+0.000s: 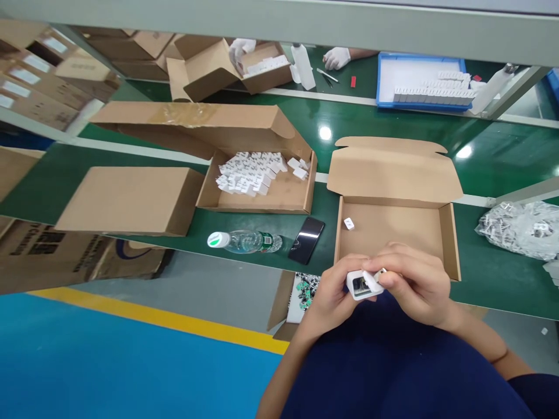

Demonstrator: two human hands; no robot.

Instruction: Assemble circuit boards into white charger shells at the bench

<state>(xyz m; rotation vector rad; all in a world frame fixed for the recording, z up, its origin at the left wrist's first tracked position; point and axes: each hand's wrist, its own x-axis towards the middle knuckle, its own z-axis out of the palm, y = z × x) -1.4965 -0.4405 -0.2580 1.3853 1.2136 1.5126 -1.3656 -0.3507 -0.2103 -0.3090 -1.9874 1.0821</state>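
My left hand (334, 294) is closed around a small white plastic housing (358, 290), whose open end shows dark parts inside. Beside it, my right hand (413, 282) pinches a small white cover piece (372, 282) that sits tilted against the housing's opening. Both hands are close together in front of my body, at the near edge of an open cardboard box (397, 230). One small white piece (349, 223) lies inside that box at its left. The fingers partly hide the housing and the cover piece.
Left of the open box lie a phone (306, 240) and a water bottle (247, 241). Behind them, another box (257, 201) holds many white pieces. A bag of parts (519, 230) is at right. Across the bench are a co-worker's gloved hands (337, 59) and a blue tray (379, 81).
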